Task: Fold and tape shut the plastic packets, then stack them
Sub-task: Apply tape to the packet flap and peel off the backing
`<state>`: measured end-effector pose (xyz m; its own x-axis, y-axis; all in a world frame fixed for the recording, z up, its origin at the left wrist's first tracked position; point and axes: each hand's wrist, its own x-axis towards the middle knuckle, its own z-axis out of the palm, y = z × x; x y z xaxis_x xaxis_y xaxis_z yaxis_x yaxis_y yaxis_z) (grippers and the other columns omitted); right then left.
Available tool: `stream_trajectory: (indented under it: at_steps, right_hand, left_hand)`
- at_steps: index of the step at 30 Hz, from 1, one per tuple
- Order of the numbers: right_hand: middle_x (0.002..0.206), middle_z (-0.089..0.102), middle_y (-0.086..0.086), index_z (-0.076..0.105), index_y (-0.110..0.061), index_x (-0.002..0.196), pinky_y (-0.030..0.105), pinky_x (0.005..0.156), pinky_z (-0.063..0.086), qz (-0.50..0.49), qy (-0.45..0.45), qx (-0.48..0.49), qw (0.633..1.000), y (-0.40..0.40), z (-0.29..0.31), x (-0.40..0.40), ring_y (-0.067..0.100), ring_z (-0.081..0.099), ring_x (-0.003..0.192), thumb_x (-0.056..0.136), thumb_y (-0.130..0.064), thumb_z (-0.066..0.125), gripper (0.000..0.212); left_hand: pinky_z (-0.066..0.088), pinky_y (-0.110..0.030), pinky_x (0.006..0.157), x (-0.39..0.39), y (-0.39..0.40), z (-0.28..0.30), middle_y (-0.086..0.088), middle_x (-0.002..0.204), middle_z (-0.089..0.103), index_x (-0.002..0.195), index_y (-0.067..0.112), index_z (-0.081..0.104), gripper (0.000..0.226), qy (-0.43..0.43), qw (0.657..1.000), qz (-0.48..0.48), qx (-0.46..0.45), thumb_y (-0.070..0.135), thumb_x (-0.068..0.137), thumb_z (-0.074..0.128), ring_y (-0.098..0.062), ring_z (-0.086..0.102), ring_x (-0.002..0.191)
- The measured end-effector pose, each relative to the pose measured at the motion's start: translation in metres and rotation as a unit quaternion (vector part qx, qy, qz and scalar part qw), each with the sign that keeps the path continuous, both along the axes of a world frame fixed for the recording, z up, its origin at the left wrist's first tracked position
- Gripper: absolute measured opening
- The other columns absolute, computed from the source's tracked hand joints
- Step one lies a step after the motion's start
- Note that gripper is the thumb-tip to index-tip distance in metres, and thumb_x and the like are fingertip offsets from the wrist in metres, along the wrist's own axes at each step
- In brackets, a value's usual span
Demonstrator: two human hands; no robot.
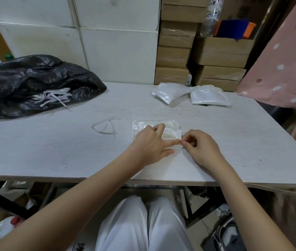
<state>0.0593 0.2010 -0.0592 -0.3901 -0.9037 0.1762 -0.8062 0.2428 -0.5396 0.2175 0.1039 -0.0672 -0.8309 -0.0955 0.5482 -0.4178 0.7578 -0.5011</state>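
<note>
Clear plastic, crinkled and whitish, makes up the packet point(169, 130) lying flat on the pale bench point(53, 142), a little right of centre and toward the near edge. The left hand point(149, 144) rests on top of it, fingers spread and fairly straight, the forefinger stretched rightward along the packet's near edge. The right hand point(200, 146) meets that fingertip at the packet's right corner, its thumb and forefinger pinched together on the edge there; what exactly sits between them is too small to make out. Just left of the packet lies a loose curl of thin white strip point(105, 126). Farther back, right of centre, two more filled packets point(190, 96) lie side by side, touching. At the bench's far left a crumpled black bag point(31, 82) sprawls with a bundle of white strips point(53, 98) on it. White boxes point(92, 40) and brown cartons point(197, 57) are stacked behind the bench
</note>
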Motion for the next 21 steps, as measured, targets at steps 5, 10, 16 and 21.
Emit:
stream_trajectory:
  at_steps: [5,10,16,21]
  right_hand:
    - [0.09,0.06,-0.002,0.054,-0.023,0.076,0.032,0.07,0.045,0.014,0.017,-0.017,1.0,0.0,-0.004,0.004,0.014,0.054,0.077,0.085,-0.012,0.059,0.015]
    - [0.096,0.056,0.002,0.055,-0.013,0.085,0.035,0.069,0.042,0.017,0.057,-0.022,0.998,0.003,-0.005,0.01,0.023,0.054,0.083,0.088,-0.009,0.055,0.005]
    - [0.081,0.051,0.001,0.047,-0.016,0.074,0.019,0.063,0.033,0.013,0.004,-0.101,0.995,0.014,-0.009,0.009,0.018,0.045,0.076,0.084,0.002,0.055,0.022]
    - [0.075,0.053,0.001,0.053,-0.011,0.095,0.026,0.062,0.038,-0.024,-0.01,-0.147,0.989,0.02,-0.007,0.002,0.018,0.049,0.067,0.083,0.0,0.058,0.017]
  left_hand:
    - [0.012,-0.021,0.051,-0.001,0.004,0.007,0.002,0.066,0.063,0.101,0.062,0.06,0.048,0.018,0.999,0.009,-0.038,0.055,0.078,0.018,-0.015,0.025,0.046]
    - [0.014,-0.02,0.05,-0.003,0.005,0.006,0.0,0.065,0.062,0.099,0.061,0.062,0.047,0.005,1.0,0.025,-0.014,0.052,0.078,0.02,-0.014,0.03,0.043]
    - [0.017,-0.018,0.046,-0.004,0.002,0.002,0.0,0.068,0.063,0.102,0.06,0.061,0.034,-0.026,0.999,0.021,-0.019,0.062,0.08,0.034,-0.015,0.029,0.043]
    - [0.015,-0.021,0.046,0.007,0.007,0.005,-0.002,0.072,0.064,0.117,0.054,0.055,0.041,-0.036,0.999,0.025,0.014,0.057,0.076,0.056,-0.012,0.045,0.045]
